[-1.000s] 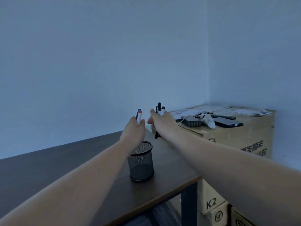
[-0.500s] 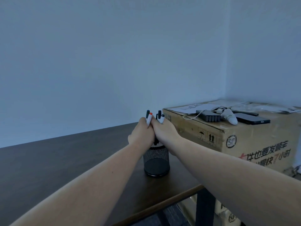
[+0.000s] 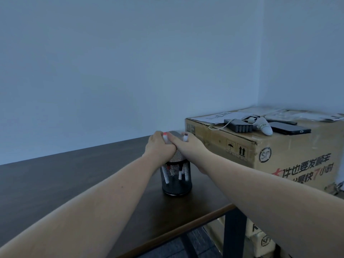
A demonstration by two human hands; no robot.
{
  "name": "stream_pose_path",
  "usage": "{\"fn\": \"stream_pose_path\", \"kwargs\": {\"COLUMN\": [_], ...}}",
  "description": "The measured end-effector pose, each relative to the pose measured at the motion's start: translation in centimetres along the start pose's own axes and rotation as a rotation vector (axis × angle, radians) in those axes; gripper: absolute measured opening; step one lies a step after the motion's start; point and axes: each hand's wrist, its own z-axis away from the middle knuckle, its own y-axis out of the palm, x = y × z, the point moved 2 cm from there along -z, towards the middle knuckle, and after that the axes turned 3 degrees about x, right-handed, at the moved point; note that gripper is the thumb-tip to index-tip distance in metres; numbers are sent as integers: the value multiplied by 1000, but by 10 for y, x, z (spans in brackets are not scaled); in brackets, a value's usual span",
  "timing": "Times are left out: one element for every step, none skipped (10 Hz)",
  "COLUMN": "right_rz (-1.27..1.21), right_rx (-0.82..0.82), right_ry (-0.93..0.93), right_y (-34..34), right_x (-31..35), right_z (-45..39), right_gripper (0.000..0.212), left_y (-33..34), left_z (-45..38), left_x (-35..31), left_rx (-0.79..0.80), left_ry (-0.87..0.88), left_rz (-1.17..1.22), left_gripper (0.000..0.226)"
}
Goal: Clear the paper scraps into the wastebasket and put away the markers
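A black mesh pen cup stands on the dark wooden table near its right front corner. Both hands are pressed together right over the cup's mouth. My left hand is closed around white markers, one with a red end showing above the fingers. My right hand grips more white markers. The marker bodies reach down into the cup and show through the mesh. No paper scraps or wastebasket are in view.
A large cardboard box stands right of the table, close to the cup, with papers, a phone, a grey charger and a white device on top. The table's front edge and a black leg lie below my right arm.
Both hands came together and dropped toward the cup, so the markers now sit lower, inside the mesh. The view swung left, shifting the cardboard box further right.
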Motion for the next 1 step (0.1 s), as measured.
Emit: {"fn": "stream_pose_path", "kwargs": {"right_rz": [57], "right_rx": [-45], "right_ry": [18], "right_y": [-26], "right_x": [-4], "right_z": [2], "right_gripper": [103], "left_y": [-22], "left_z": [4], "left_x": [8], "left_rx": [71], "left_ry": [-36], "left_rz": [-207], "left_gripper": [96]}}
